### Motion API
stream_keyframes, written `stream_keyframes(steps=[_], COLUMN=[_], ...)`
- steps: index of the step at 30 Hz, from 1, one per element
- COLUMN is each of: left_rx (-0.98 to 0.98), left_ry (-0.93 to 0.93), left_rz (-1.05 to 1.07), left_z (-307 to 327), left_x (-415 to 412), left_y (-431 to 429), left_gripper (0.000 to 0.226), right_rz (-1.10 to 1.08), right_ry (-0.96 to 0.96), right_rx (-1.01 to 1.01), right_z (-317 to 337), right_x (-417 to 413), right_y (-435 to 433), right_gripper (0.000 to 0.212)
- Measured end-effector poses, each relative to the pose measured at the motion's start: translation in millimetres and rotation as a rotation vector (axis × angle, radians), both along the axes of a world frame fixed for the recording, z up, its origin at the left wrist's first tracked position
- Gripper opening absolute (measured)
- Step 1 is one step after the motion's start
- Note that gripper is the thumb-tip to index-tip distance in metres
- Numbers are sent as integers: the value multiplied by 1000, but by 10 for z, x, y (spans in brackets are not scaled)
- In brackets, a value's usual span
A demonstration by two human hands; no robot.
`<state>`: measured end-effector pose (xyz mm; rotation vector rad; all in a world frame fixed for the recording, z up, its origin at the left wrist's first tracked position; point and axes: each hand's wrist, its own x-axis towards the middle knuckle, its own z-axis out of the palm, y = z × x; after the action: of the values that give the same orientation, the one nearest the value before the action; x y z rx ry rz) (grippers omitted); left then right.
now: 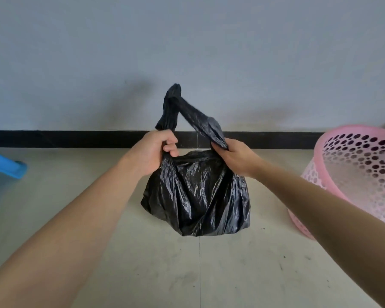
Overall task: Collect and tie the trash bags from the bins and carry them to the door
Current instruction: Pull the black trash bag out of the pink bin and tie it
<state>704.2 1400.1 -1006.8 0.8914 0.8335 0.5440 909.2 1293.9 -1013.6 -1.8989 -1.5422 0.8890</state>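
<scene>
A black trash bag (pixel 196 194) sits on the tiled floor in front of the wall, its body full and crinkled. Two gathered ends of its top rise above my hands and meet at a peak against the wall. My left hand (pixel 152 152) grips the left end in a fist just above the bag's body. My right hand (pixel 236 156) holds the right end, fingers curled round the twisted plastic. Both arms reach forward over the floor.
A pink perforated bin (pixel 320 152) stands tilted at the right edge, with no bag inside. A blue plastic object (pixel 9 165) shows at the left edge. A black skirting strip (pixel 76 138) runs along the foot of the grey wall.
</scene>
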Motion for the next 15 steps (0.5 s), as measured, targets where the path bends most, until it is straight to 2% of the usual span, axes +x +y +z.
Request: stream_keyframes(steps=[6,8,12,15], left_rx=[227,219,211,219], left_ry=[50,41,180,197], left_rz=[-422,-497,-374,-310], left_z=[200,273,339,358], left_x=[-17,23,145,174], left_y=[-60,-146,-272,-287], left_gripper=[16,28,46,56], right_rz=[229,278,270,204], right_ry=[-250,-337,-429,-275], right_rx=[-95,-149,-213,-201], right_z=[190,220,177,182], right_x=[47,35,15,92], right_y=[23,27,0,-21], right_gripper=[36,38,41,41])
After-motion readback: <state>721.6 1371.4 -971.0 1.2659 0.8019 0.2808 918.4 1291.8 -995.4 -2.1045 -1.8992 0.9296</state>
